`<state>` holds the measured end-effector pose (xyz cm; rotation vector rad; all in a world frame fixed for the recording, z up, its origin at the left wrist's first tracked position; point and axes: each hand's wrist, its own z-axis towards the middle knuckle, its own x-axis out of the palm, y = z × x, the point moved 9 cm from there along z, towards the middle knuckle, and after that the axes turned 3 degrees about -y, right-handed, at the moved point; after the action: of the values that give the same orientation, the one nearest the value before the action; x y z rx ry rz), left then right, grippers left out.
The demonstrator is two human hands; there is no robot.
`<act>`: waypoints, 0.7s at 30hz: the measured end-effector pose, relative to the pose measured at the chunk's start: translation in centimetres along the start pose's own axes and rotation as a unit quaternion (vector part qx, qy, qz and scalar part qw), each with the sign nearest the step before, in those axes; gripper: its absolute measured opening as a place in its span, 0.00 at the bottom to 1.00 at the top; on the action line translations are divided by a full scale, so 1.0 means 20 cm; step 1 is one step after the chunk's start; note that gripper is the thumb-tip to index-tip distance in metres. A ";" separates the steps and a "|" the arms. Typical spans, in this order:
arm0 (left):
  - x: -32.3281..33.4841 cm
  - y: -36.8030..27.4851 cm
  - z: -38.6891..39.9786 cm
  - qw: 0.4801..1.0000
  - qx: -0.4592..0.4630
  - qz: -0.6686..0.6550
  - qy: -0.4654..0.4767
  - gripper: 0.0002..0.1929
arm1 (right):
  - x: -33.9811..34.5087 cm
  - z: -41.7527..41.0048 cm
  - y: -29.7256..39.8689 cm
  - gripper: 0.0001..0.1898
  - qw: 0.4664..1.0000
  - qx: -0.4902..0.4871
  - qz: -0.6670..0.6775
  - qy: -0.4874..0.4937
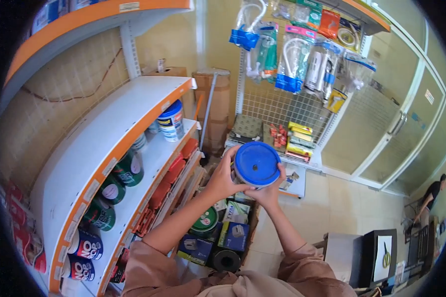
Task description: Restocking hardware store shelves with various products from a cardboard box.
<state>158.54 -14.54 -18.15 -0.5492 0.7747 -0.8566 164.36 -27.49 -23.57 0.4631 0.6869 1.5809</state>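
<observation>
A plastic tub with a blue lid (257,163) is held between both my hands, its lid facing up towards me. My left hand (225,176) grips its left side, with the thumb at the near edge. My right hand (270,187) wraps the right and near side. To the left, a similar white tub with a blue lid (171,120) stands near the end of a shelf. Green cans (128,170) and blue-and-red cans (84,243) stand along the same shelf.
Orange-edged shelving (133,130) runs along my left. Below my arms are boxes (234,235) and a green-lidded can (205,219). Packaged plumbing parts (293,63) hang ahead. A glass door (386,126) and a dark stand with scissors (386,256) are right; a person (433,193) is farther off.
</observation>
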 end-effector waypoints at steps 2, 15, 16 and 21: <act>-0.11 -0.03 0.00 0.999 0.004 -0.007 -0.046 0.54 | 0.09 0.09 0.08 0.57 0.999 0.018 0.042 0.008; -0.73 0.48 -0.42 0.966 -0.127 0.082 -0.210 0.62 | 1.10 0.15 0.20 0.60 0.946 0.000 0.233 0.226; -0.77 0.49 -0.45 0.954 -0.117 0.097 -0.260 0.60 | 1.17 0.13 0.18 0.60 0.940 0.013 0.239 0.243; -0.93 0.59 -0.52 0.928 -0.163 0.151 -0.300 0.54 | 1.40 0.09 0.16 0.60 0.930 0.053 0.237 0.276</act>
<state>147.99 6.04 -25.86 -0.9072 0.4143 -0.2382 159.47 0.29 -22.90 0.2667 1.1535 2.1749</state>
